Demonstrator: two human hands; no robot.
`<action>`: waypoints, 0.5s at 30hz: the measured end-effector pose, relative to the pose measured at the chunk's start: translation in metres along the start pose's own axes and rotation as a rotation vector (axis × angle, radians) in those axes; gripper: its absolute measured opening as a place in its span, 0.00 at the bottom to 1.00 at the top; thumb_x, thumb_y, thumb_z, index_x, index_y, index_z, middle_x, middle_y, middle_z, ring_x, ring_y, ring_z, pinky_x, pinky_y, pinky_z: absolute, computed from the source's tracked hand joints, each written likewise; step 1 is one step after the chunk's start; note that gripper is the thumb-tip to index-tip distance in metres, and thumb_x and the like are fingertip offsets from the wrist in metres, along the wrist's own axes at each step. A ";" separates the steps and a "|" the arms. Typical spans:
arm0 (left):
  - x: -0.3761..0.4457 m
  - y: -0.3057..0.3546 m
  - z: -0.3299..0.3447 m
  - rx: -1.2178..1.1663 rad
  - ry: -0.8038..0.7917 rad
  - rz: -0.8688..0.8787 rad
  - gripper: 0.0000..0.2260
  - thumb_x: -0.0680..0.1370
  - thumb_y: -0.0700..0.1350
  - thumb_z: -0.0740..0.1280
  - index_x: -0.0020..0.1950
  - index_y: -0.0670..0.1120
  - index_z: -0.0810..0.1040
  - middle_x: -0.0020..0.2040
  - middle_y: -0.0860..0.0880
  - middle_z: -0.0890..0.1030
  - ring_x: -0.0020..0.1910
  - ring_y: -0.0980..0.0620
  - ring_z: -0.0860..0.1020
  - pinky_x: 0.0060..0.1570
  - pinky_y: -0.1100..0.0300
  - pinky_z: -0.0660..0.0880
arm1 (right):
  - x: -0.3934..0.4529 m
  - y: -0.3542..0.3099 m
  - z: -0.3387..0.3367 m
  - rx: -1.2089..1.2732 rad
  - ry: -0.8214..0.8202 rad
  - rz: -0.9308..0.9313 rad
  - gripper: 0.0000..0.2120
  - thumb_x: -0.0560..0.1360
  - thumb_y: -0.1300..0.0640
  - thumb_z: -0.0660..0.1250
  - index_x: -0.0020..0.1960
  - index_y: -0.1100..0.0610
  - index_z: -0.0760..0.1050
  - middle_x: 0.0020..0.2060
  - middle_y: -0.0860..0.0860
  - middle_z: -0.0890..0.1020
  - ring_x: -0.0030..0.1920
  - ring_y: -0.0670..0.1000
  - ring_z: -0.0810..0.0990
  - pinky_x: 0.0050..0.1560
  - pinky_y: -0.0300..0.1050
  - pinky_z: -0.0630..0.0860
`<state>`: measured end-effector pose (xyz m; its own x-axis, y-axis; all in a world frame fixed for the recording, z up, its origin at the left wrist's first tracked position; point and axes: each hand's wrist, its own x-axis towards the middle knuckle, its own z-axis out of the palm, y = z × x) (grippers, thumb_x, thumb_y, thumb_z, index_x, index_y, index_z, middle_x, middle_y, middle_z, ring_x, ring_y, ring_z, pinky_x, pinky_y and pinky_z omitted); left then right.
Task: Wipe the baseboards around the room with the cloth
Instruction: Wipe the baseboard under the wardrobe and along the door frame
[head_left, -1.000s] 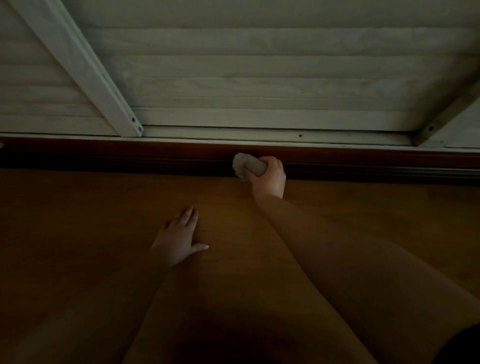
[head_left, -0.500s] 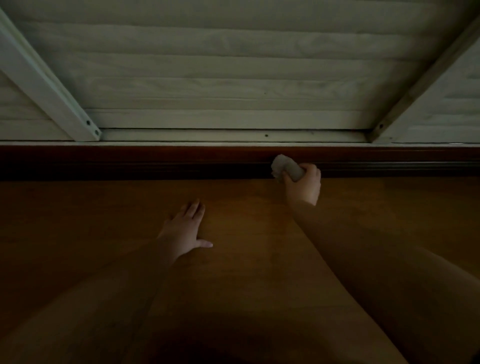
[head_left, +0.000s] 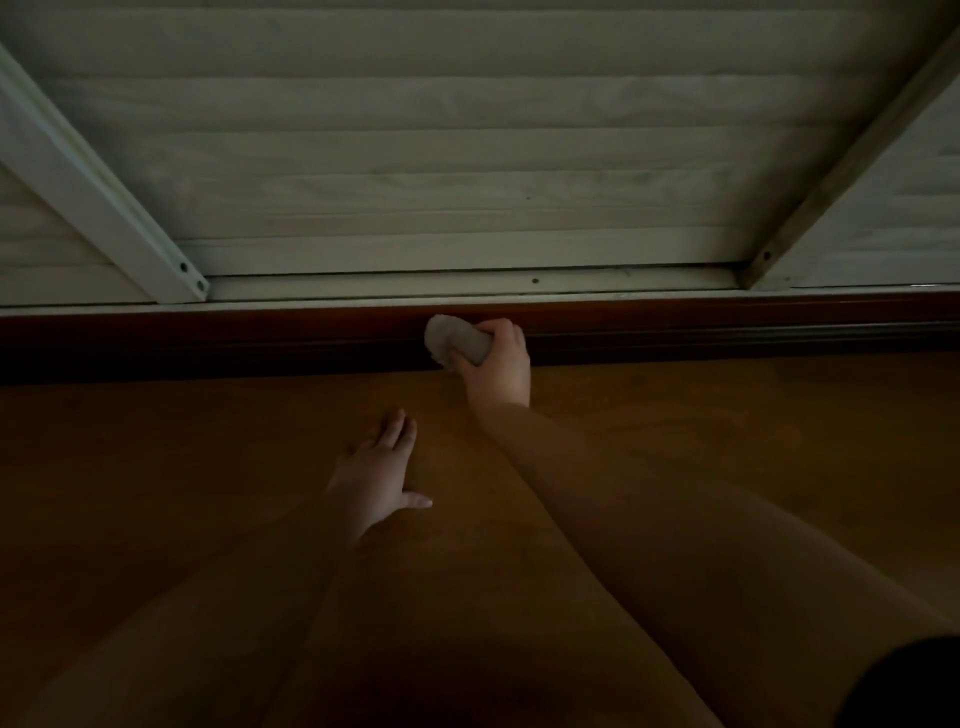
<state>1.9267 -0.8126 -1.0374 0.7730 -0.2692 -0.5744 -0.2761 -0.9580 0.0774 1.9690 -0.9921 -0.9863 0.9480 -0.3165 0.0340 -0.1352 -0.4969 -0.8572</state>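
Note:
A dark reddish-brown baseboard (head_left: 208, 343) runs across the whole view where the floor meets the white structure. My right hand (head_left: 496, 366) grips a small bunched pale grey cloth (head_left: 454, 340) and holds it against the face of the baseboard near the middle. My left hand (head_left: 376, 475) lies flat on the wooden floor, fingers straight and thumb spread, a little left of and nearer than the right hand.
Above the baseboard stands a white slatted shutter (head_left: 467, 156) in a white frame with two slanted posts (head_left: 104, 208). The brown wooden floor (head_left: 727, 441) spreads out on both sides. The room is dim.
The right hand with the cloth slid right along the baseboard, then back left again. The left hand stayed flat on the floor. The view shifted slightly.

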 end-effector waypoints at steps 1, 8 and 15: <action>0.002 0.002 -0.001 0.007 -0.014 -0.005 0.52 0.72 0.66 0.69 0.81 0.49 0.38 0.80 0.49 0.34 0.80 0.44 0.41 0.75 0.40 0.52 | 0.002 0.002 -0.002 -0.002 0.002 0.004 0.19 0.74 0.59 0.73 0.61 0.55 0.72 0.58 0.50 0.74 0.53 0.45 0.72 0.53 0.38 0.71; 0.002 0.015 0.004 0.017 0.033 -0.033 0.54 0.70 0.73 0.64 0.81 0.45 0.39 0.80 0.45 0.37 0.79 0.40 0.43 0.76 0.40 0.51 | 0.014 0.029 -0.042 -0.022 0.055 0.044 0.18 0.74 0.57 0.73 0.61 0.53 0.72 0.57 0.49 0.73 0.52 0.43 0.72 0.49 0.35 0.70; 0.016 0.055 0.003 -0.015 0.145 0.143 0.45 0.74 0.73 0.58 0.81 0.53 0.41 0.81 0.50 0.39 0.79 0.45 0.42 0.75 0.40 0.51 | 0.026 0.065 -0.107 -0.098 0.121 0.075 0.19 0.74 0.57 0.73 0.62 0.54 0.72 0.57 0.49 0.73 0.54 0.44 0.72 0.52 0.38 0.70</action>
<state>1.9221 -0.8691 -1.0443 0.8011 -0.4130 -0.4332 -0.3814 -0.9100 0.1624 1.9541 -1.1186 -0.9861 0.8934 -0.4475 0.0385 -0.2370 -0.5425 -0.8059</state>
